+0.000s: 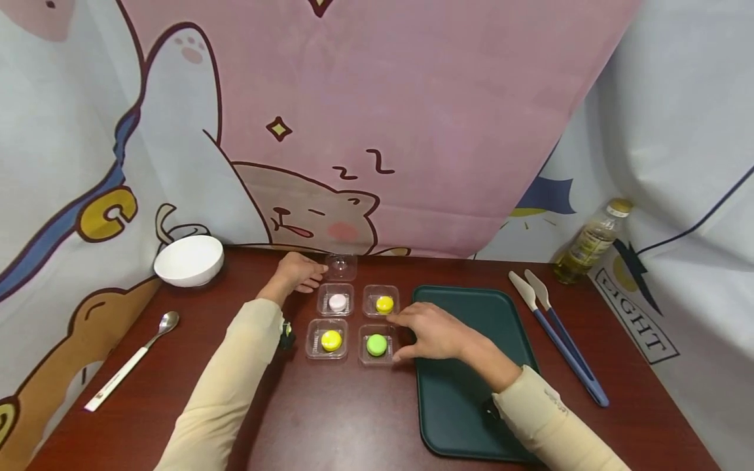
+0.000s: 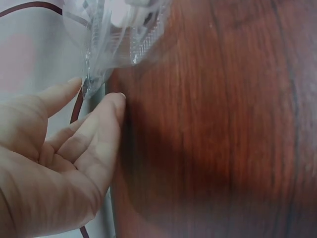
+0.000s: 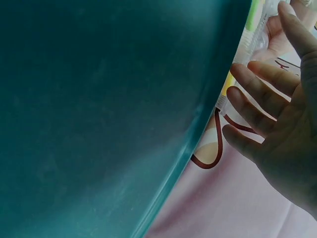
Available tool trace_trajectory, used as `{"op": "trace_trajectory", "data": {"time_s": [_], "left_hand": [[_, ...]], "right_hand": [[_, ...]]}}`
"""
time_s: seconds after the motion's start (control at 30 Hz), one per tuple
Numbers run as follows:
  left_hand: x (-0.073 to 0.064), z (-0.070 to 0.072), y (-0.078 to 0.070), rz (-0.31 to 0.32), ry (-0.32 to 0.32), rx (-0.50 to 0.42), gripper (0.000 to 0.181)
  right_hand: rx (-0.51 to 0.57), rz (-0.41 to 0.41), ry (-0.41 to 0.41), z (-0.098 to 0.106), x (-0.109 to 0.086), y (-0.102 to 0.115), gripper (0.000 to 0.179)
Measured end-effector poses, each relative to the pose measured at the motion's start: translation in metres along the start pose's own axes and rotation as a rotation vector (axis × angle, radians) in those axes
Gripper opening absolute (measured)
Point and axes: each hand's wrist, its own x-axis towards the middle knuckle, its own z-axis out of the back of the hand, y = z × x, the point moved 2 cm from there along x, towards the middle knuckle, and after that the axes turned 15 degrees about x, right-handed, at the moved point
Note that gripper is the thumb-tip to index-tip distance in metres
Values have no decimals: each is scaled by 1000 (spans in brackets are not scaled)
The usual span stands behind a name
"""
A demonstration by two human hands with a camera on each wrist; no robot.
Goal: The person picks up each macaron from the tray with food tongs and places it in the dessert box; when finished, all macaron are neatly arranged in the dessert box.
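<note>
My left hand (image 1: 297,271) is at the table's back edge, pinching the corner of a small clear plastic lid (image 1: 341,267) between thumb and fingers. In front of it stand small clear plastic boxes in two rows. A pale pink macaron (image 1: 338,302) and a yellow macaron (image 1: 385,304) fill the back pair; the front pair holds another yellow macaron (image 1: 331,340) and a green macaron (image 1: 377,345). My right hand (image 1: 432,330) spreads its fingers beside the right-hand boxes, over the tray's left edge. Whether its fingertips touch the boxes is unclear.
A dark green tray (image 1: 459,418) lies under the right forearm. To its right are two blue-handled spreaders (image 1: 565,340) and an oil bottle (image 1: 592,242). A white bowl (image 1: 190,260) and a long-handled spoon (image 1: 132,361) lie on the left. Printed cloth (image 1: 412,118) hangs behind.
</note>
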Motion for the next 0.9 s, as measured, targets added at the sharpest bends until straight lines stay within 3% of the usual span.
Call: {"op": "trace_trajectory", "data": {"time_s": [0.33, 0.6, 0.9], "left_hand": [[8, -5, 4, 23, 7, -30, 33], [7, -7, 4, 20, 24, -24, 32], [4, 1, 5, 4, 12, -15, 32]], "right_hand": [[-26, 31, -3, -5, 1, 3, 75], [-43, 19, 19, -9, 1, 4, 78], [-31, 4, 17, -8, 1, 6, 78]]}}
